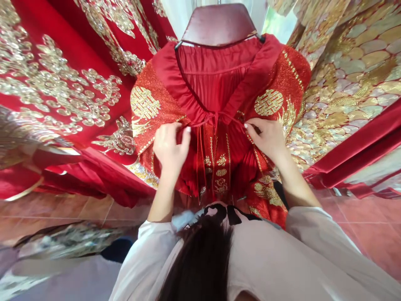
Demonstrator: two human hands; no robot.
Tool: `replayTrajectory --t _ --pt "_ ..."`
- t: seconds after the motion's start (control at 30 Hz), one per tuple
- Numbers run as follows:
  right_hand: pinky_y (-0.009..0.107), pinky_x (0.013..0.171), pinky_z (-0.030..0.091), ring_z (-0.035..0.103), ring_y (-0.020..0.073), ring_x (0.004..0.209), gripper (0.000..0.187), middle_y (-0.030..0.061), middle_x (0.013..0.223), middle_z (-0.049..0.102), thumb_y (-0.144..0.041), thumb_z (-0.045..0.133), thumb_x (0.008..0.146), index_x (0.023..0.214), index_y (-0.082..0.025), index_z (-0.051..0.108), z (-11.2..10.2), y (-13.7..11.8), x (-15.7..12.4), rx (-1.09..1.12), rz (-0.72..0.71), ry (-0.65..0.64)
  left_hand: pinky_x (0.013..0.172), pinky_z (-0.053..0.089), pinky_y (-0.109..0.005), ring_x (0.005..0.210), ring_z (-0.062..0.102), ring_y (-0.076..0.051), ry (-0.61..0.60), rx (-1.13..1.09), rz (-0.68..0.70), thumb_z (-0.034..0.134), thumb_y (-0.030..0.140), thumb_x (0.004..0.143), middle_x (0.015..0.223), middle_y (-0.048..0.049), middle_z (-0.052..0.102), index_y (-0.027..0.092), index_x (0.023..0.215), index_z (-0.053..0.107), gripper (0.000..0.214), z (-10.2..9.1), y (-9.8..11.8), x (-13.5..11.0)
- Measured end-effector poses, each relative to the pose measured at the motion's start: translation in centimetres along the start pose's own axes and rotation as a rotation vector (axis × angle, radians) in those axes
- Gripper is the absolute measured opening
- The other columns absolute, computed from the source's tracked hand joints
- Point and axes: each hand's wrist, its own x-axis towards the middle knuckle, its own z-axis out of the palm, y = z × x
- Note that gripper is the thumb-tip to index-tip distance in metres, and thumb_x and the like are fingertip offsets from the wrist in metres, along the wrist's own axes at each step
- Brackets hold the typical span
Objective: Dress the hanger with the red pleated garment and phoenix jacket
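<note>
A red robe with gold embroidery [150, 100] hangs in front of me on a dark wooden hanger [219, 23]. Thin red tie cords [216, 116] cross at its collar. My left hand [171, 146] is closed, pinching the left end of the cords against the robe's front. My right hand [266, 136] is closed too, pinching the right end of the cords beside a round gold emblem [268, 102]. A pleated red inner layer [216, 79] shows inside the open collar.
More red garments with gold embroidery [62, 92] hang at the left. A gold scale-patterned garment [351, 75] hangs at the right, with a red fabric band [354, 154] below it. Reddish floor tiles [369, 225] lie underneath.
</note>
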Motion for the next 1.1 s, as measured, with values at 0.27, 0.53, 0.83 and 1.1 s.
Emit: replayTrajectory --t 0.27,0.53,0.83,1.1 --pt "0.038 0.082 0.046 0.051 0.0253 0.100 0.021 0.0110 0.104 0.059 -0.028 0.048 0.092 0.102 -0.016 0.062 2.7 -4.1 2.7 -0.088 -0.087 0.009 0.081 0.042 -0.029 0.096 0.049 -0.028 -0.140 -0.312 -0.180 0.081 0.029 0.065 0.077 -0.0066 0.052 0.020 0.069 0.055 0.028 5.2 2.0 -0.4" --pt "0.036 0.079 0.046 0.053 0.0219 0.090 0.017 0.0084 0.092 0.058 -0.010 0.044 0.087 0.080 -0.015 0.059 3.1 -3.4 3.5 -0.058 -0.100 0.007 0.074 0.042 -0.026 0.080 0.053 -0.021 -0.184 -0.344 -0.176 0.067 0.009 0.071 0.074 -0.0033 0.054 0.019 0.068 0.055 0.015 5.5 2.4 0.1" --pt "0.025 0.062 0.043 0.049 0.0111 0.063 0.013 -0.0005 0.065 0.051 -0.011 0.044 0.083 0.072 -0.017 0.046 3.6 -4.9 3.4 0.440 0.196 0.047 0.050 0.028 -0.020 0.049 0.035 -0.008 -0.266 -0.558 -0.189 0.064 0.015 0.077 0.055 0.0053 0.040 0.018 0.079 0.061 0.004 3.8 3.8 1.1" --pt "0.024 0.055 0.037 0.040 0.0089 0.051 0.013 -0.0053 0.055 0.038 -0.028 0.057 0.085 0.085 -0.019 0.048 0.8 -5.1 3.1 0.470 0.202 0.139 0.047 0.021 -0.024 0.046 0.027 -0.008 -0.253 -0.580 -0.069 0.070 0.019 0.076 0.052 0.0062 0.031 0.019 0.073 0.057 0.013 1.9 4.0 4.0"
